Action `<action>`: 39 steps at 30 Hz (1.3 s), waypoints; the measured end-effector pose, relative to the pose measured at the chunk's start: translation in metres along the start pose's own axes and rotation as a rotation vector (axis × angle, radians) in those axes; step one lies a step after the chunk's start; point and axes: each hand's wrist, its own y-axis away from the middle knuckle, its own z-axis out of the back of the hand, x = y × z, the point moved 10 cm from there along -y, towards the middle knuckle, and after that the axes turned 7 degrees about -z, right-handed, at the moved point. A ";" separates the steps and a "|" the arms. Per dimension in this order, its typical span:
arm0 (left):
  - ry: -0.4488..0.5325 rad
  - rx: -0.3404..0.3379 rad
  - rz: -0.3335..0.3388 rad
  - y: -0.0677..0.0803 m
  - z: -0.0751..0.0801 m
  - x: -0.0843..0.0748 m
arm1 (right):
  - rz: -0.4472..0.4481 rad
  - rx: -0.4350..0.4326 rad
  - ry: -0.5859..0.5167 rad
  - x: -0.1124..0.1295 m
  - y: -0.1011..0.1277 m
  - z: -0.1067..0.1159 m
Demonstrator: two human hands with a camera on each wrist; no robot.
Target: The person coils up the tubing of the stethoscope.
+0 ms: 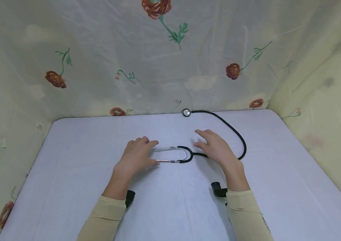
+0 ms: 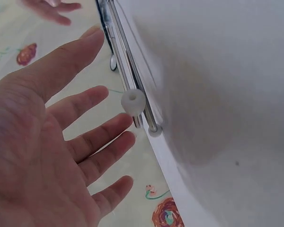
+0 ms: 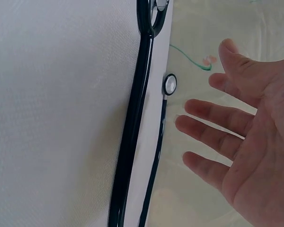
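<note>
A stethoscope with black tubing [image 1: 242, 137] and two metal ear tubes [image 1: 165, 161] lies on the white table. Its round chestpiece [image 1: 186, 112] rests by the far edge. My left hand [image 1: 137, 155] hovers over the earpiece end, fingers spread and relaxed, holding nothing. In the left wrist view, a white eartip [image 2: 133, 101] shows close to those fingertips. My right hand [image 1: 215, 147] is above the tubing just past the Y-joint [image 3: 146, 32], its fingers loosely extended, with nothing in them. Part of the tubing is hidden behind that hand.
The white-covered table [image 1: 68, 167] has rounded far corners. Pale curtains [image 1: 92, 67] with a flower pattern hang behind it and along both sides. Black wrist devices [image 1: 218, 189] jut inward beneath both forearms.
</note>
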 end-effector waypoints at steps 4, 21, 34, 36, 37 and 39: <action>-0.010 -0.001 -0.013 -0.001 -0.003 -0.004 | 0.000 0.008 0.003 0.000 0.000 -0.001; -0.019 0.031 0.026 -0.002 -0.012 -0.007 | 0.007 0.037 0.060 0.003 -0.003 -0.005; -0.038 0.040 0.031 -0.003 -0.015 -0.011 | -0.012 0.065 0.068 0.000 -0.002 -0.010; -0.042 0.040 0.027 -0.003 -0.015 -0.012 | -0.012 0.065 0.070 0.000 -0.002 -0.010; -0.045 0.039 0.024 -0.003 -0.014 -0.012 | -0.012 0.063 0.072 0.000 -0.002 -0.011; -0.056 0.038 0.017 -0.003 -0.013 -0.013 | -0.013 0.063 0.075 0.000 -0.002 -0.012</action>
